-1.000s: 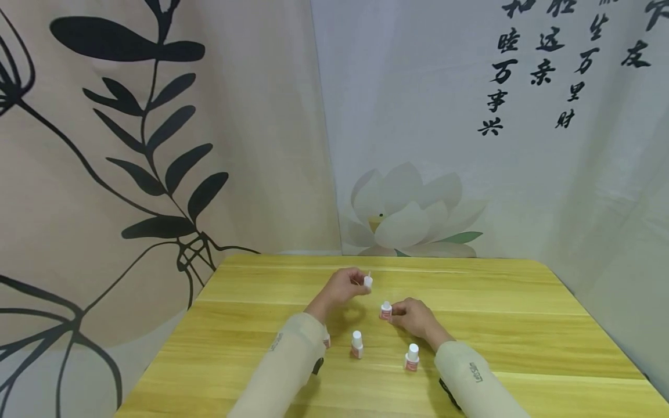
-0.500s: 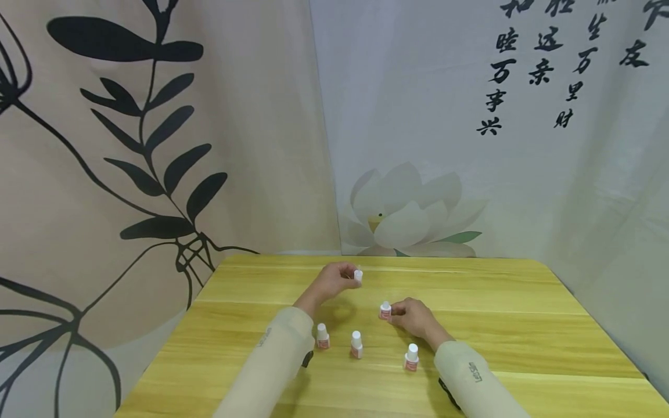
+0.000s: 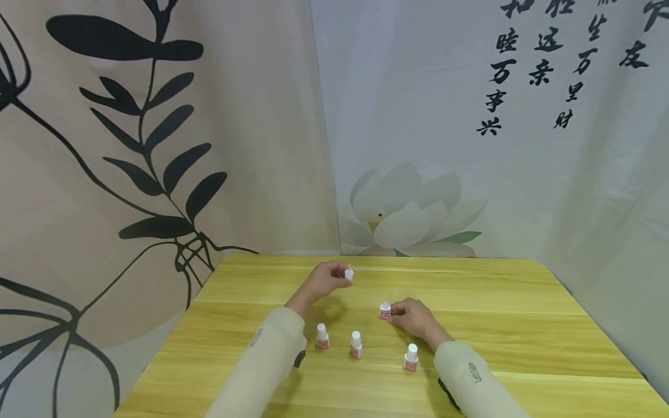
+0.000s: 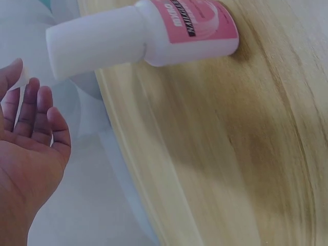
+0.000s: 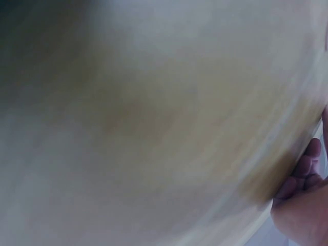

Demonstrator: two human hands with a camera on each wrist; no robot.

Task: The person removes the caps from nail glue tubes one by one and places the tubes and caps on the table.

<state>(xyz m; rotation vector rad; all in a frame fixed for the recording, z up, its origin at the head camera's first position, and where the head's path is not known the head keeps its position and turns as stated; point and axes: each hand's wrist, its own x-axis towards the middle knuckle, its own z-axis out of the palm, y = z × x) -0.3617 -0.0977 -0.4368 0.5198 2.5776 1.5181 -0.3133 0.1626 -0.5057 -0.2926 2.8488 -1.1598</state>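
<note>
My left hand (image 3: 326,280), raised over the far part of the table, pinches a small white cap (image 3: 349,275) between thumb and fingertips. In the left wrist view a sliver of this cap (image 4: 23,78) shows at the thumb. My right hand (image 3: 415,318) grips a small white bottle (image 3: 385,312) with a pink-red label by its side, low over the table. In the right wrist view only the curled fingers (image 5: 302,171) show at the right edge; the bottle is hidden there. A similar capped bottle (image 4: 189,28), labelled in pink, stands near the left wrist.
Three capped bottles stand nearer on the wooden table (image 3: 522,325): a left one (image 3: 322,337), a middle one (image 3: 356,345) and a right one (image 3: 411,357) beside the right forearm. A printed curtain (image 3: 272,145) hangs behind the table's far edge.
My left hand has moved left with the cap, away from the bottle in the right hand, uncovering the left standing bottle. The right hand has stayed in place.
</note>
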